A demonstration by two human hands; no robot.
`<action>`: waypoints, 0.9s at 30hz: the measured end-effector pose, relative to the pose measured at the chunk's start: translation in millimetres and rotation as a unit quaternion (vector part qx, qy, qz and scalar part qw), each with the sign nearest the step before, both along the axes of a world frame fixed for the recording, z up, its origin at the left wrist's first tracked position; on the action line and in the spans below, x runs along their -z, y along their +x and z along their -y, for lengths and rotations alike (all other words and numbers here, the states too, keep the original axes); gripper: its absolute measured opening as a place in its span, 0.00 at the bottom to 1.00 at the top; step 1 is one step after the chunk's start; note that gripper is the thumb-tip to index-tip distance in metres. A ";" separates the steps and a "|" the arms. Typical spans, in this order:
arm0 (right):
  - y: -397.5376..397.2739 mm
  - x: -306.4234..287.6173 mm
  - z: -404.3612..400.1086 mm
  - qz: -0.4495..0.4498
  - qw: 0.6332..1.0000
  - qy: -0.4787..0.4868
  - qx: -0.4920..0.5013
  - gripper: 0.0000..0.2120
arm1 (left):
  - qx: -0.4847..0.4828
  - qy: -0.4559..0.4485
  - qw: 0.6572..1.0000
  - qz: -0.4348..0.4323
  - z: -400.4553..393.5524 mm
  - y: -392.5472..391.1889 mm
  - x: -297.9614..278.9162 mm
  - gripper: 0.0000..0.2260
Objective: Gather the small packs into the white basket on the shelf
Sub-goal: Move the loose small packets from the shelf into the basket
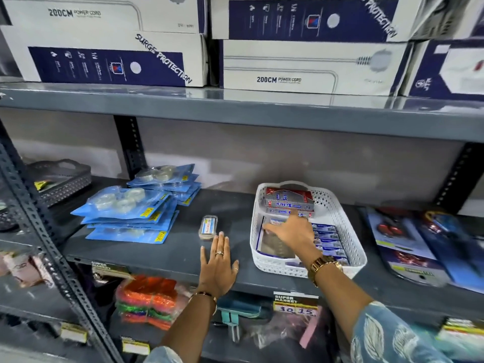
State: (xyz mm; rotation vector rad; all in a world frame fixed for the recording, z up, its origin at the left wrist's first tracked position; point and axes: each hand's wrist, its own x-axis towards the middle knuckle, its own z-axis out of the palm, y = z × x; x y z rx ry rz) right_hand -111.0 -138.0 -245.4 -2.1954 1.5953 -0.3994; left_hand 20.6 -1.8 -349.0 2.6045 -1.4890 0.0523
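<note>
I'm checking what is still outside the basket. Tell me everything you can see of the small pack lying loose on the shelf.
The small clear-wrapped pack with a white and blue label lies flat on the dark grey metal shelf, lengthwise away from the viewer. It sits between the stacked blue blister packs and the white perforated plastic basket, touching neither. The open left hand reaches just short of it; contact is unclear.

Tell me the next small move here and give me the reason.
Probably slide the left hand forward and close it on the small pack lying on the shelf. That pack sits outside the white basket, just past the open left fingertips, while the right hand is already inside the basket among the packs there.
</note>
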 end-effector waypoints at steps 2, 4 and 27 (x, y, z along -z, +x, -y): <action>-1.3 5.3 -2.9 -0.031 0.999 0.008 0.015 0.45 | -0.012 -0.003 1.000 -0.015 -1.7 0.8 1.1 0.31; 0.2 8.5 -3.4 -0.047 0.999 0.003 0.018 0.43 | -0.014 -0.004 1.000 -0.026 -3.2 1.7 2.0 0.31; 19.4 16.5 -4.0 -0.138 0.989 -0.040 0.018 0.18 | 0.004 -0.005 0.999 -0.037 -2.4 6.6 3.3 0.29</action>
